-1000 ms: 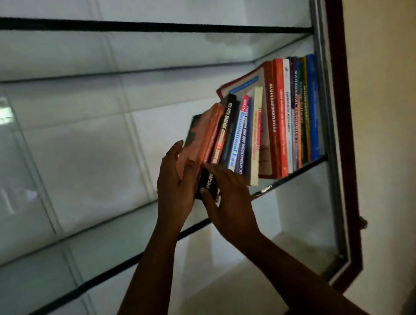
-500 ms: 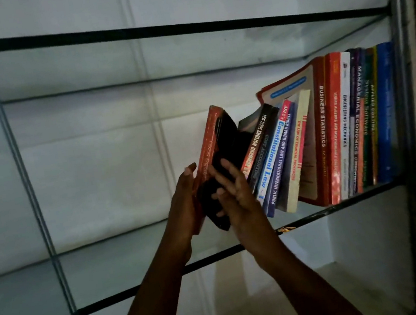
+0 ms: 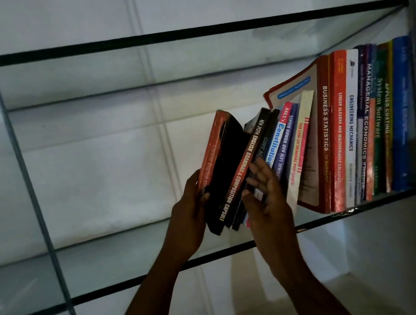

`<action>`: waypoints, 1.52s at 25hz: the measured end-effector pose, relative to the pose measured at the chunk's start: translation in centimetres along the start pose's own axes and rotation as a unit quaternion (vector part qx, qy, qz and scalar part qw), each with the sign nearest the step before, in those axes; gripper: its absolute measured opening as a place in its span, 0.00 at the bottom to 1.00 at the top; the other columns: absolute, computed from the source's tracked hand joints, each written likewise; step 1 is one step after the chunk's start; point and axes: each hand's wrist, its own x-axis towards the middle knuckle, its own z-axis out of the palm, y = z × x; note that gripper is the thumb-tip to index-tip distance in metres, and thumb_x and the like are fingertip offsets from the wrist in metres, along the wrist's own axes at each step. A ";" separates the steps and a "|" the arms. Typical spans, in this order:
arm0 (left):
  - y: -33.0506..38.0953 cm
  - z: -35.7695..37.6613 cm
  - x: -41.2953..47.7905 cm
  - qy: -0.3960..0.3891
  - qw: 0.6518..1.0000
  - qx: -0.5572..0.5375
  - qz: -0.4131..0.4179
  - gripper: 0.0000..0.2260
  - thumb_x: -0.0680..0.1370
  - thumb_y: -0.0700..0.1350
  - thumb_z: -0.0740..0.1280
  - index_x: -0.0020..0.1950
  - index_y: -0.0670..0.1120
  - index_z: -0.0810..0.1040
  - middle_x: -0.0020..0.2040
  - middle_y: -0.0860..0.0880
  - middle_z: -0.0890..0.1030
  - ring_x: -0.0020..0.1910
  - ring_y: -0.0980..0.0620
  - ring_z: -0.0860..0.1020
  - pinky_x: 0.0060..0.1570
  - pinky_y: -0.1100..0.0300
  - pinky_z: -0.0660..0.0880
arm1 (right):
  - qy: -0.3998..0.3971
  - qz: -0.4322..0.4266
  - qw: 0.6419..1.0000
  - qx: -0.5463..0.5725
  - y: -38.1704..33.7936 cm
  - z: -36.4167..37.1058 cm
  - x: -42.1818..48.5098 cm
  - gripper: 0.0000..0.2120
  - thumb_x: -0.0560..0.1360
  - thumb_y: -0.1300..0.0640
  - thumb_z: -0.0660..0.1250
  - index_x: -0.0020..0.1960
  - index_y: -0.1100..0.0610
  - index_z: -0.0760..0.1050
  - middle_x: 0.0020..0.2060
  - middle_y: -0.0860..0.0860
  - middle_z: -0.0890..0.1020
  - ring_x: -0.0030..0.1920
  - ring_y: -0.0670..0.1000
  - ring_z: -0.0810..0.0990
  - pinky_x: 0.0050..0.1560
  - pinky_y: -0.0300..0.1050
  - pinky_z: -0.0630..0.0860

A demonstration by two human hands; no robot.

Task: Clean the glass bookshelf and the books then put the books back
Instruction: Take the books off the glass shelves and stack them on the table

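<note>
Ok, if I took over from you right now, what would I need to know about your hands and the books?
Left hand grips the bottom of the red book at the left end of the row.
Right hand is open, fingers resting on the spines of the leaning books.
Upright books stand at the right end of the glass shelf.
Done: most books are back on the shelf.
Left: push the leaning ones upright. Whether the glass is clean, I cannot tell.
</note>
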 end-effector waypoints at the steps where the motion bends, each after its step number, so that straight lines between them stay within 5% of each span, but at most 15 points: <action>1: 0.0 0.0 0.0 0.004 1.000 0.002 -0.001 0.18 0.81 0.43 0.57 0.65 0.61 0.58 0.52 0.64 0.74 0.48 0.74 0.76 0.42 0.76 0.72 | -0.011 -0.009 1.000 -0.012 0.0 0.4 0.0 0.27 0.77 0.65 0.62 0.67 0.42 0.58 0.68 0.46 0.67 0.64 0.39 0.70 0.53 0.27 0.73; 4: 0.2 -0.2 -0.1 0.018 0.999 -0.020 -0.028 0.17 0.81 0.44 0.57 0.67 0.60 0.60 0.52 0.61 0.76 0.46 0.68 0.79 0.39 0.70 0.76 | -0.004 -0.018 0.999 -0.049 -0.2 1.4 1.2 0.29 0.76 0.65 0.64 0.70 0.47 0.58 0.67 0.49 0.70 0.56 0.30 0.72 0.49 0.23 0.71; 9: 0.0 -0.6 0.0 0.072 0.996 0.008 -0.060 0.19 0.81 0.43 0.58 0.72 0.51 0.61 0.57 0.47 0.78 0.51 0.48 0.80 0.47 0.50 0.80 | -0.057 -0.020 0.965 -0.254 -1.5 3.2 4.0 0.28 0.80 0.58 0.59 0.76 0.53 0.51 0.69 0.54 0.63 0.67 0.50 0.66 0.67 0.41 0.66; 13: -0.5 -0.6 0.3 0.052 0.988 0.121 -0.081 0.29 0.78 0.41 0.66 0.74 0.50 0.55 0.61 0.46 0.76 0.52 0.51 0.78 0.49 0.53 0.79 | -0.089 0.041 0.984 -0.150 -0.9 4.6 5.0 0.34 0.78 0.59 0.61 0.76 0.48 0.45 0.74 0.54 0.56 0.72 0.54 0.61 0.70 0.54 0.64; 16: -0.3 -1.2 0.6 0.009 0.985 0.129 -0.111 0.28 0.79 0.41 0.65 0.74 0.50 0.55 0.59 0.44 0.77 0.47 0.49 0.80 0.41 0.63 0.79 | -0.089 0.084 0.984 -0.131 -0.4 4.8 5.3 0.40 0.78 0.58 0.63 0.76 0.48 0.35 0.75 0.54 0.56 0.73 0.56 0.60 0.70 0.59 0.63; 21: 0.8 -1.3 -0.2 0.028 0.986 0.123 -0.112 0.18 0.81 0.47 0.59 0.70 0.47 0.62 0.49 0.41 0.80 0.43 0.43 0.81 0.46 0.45 0.79 | -0.030 0.090 0.988 -0.122 -1.1 4.7 5.1 0.39 0.77 0.61 0.63 0.76 0.50 0.40 0.70 0.58 0.66 0.64 0.57 0.73 0.62 0.56 0.72; 24: 1.9 -1.8 -1.9 0.092 0.983 0.118 -0.104 0.16 0.80 0.50 0.58 0.67 0.47 0.64 0.44 0.46 0.81 0.39 0.48 0.82 0.43 0.50 0.81 | -0.032 0.081 0.992 -0.087 -1.1 3.2 3.4 0.36 0.77 0.61 0.63 0.76 0.53 0.45 0.69 0.58 0.66 0.64 0.57 0.71 0.61 0.48 0.72; 28: 5.4 -4.2 -5.8 0.175 0.970 0.168 -0.031 0.19 0.76 0.61 0.53 0.63 0.55 0.67 0.40 0.58 0.80 0.40 0.62 0.80 0.36 0.73 0.73 | -0.026 0.100 0.995 -0.011 -2.6 0.4 2.2 0.29 0.78 0.61 0.61 0.75 0.53 0.53 0.65 0.56 0.70 0.58 0.49 0.72 0.53 0.44 0.72; 33: 10.0 -7.8 -10.7 0.192 0.951 0.240 0.020 0.22 0.75 0.64 0.53 0.62 0.54 0.71 0.41 0.67 0.76 0.42 0.75 0.75 0.39 0.78 0.70 | -0.047 0.096 0.993 0.055 -5.8 -0.2 -1.2 0.25 0.78 0.58 0.62 0.72 0.47 0.60 0.64 0.51 0.73 0.62 0.52 0.74 0.61 0.58 0.74; 38: 13.6 -11.6 -19.4 0.208 0.941 0.266 -0.013 0.17 0.71 0.62 0.57 0.57 0.62 0.72 0.36 0.68 0.78 0.41 0.73 0.77 0.38 0.78 0.71 | -0.119 0.116 0.985 0.047 -10.3 0.1 -8.9 0.21 0.77 0.56 0.63 0.68 0.46 0.68 0.49 0.46 0.81 0.47 0.43 0.81 0.49 0.43 0.79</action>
